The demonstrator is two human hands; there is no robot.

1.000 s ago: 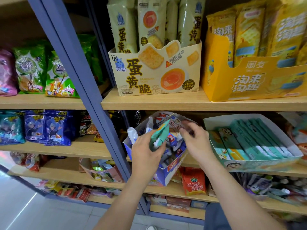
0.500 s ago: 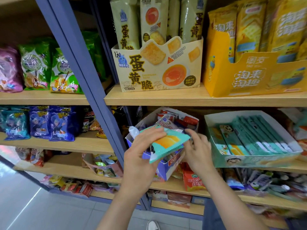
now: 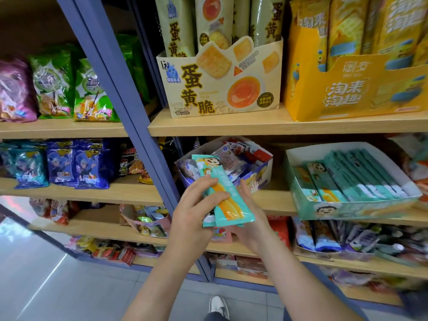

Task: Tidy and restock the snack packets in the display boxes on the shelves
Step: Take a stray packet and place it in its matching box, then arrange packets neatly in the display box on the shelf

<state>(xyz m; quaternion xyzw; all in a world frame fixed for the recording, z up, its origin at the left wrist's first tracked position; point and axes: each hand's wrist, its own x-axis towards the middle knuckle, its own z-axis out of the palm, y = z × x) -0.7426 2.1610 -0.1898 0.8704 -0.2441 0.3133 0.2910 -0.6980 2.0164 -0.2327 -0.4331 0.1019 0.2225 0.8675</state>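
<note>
My left hand (image 3: 196, 205) grips a small stack of long teal snack packets (image 3: 222, 193) with an orange strip and a cartoon face, held in front of the middle shelf. My right hand (image 3: 249, 218) supports the stack from below and behind, mostly hidden by the packets. Just behind them a blue-and-white display box (image 3: 259, 174) sits tilted on the shelf, full of jumbled mixed packets. To the right stands a teal display box (image 3: 356, 205) with matching teal packets lined up inside.
A blue steel upright (image 3: 120, 89) divides the shelving left of my hands. The upper shelf carries a cream egg-yolk cracker box (image 3: 220, 89) and a yellow box (image 3: 356, 89). Bagged snacks fill the left shelves. Lower shelves hold more boxes. My shoe (image 3: 218, 306) shows on the grey floor.
Both hands drew back from the blue-and-white box toward me. The teal packets turned from sideways to lengthwise, and my right hand came under them.
</note>
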